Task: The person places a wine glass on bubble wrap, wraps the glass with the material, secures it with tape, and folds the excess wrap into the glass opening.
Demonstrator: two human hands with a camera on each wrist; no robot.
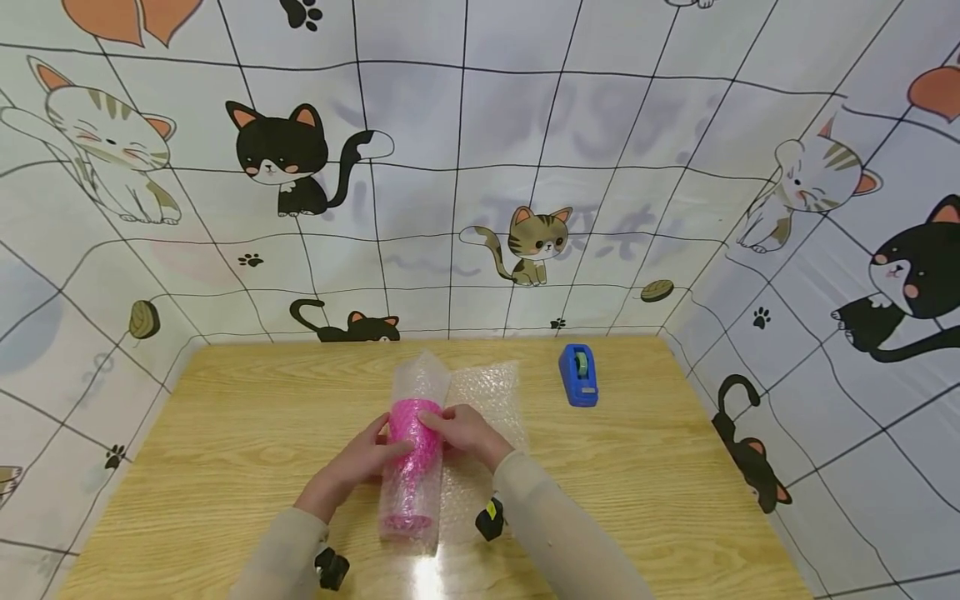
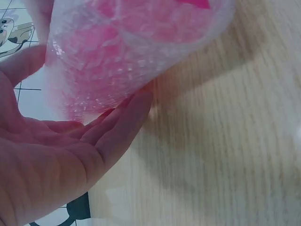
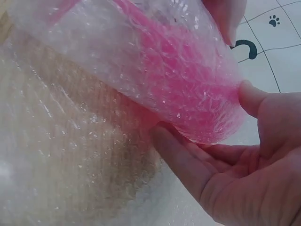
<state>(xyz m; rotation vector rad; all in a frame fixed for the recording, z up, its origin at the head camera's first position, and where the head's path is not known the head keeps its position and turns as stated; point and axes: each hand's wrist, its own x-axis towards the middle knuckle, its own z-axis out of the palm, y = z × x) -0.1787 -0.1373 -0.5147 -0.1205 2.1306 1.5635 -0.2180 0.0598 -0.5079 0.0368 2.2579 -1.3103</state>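
A bright pink cylinder point(image 1: 415, 467), its exact kind blurred by the wrap, lies lengthwise inside clear bubble wrap point(image 1: 420, 379) on the wooden table. From the left, my left hand point(image 1: 363, 454) holds the wrapped roll, its thumb on top and its fingers curving beneath in the left wrist view. My right hand point(image 1: 467, 429) grips the opposite side a bit farther up; the thumb presses the wrap while the fingers point(image 3: 181, 157) reach under the roll. A flat, loose stretch of the bubble wrap point(image 1: 491, 400) spreads out to the right, partly covered by the right forearm.
Toward the back right of the wooden table point(image 1: 637, 467) stands a blue tape dispenser point(image 1: 579, 379) with a tape roll in it. A white cloth point(image 1: 420, 200) printed with cats and grid lines rises behind the table and along both sides.
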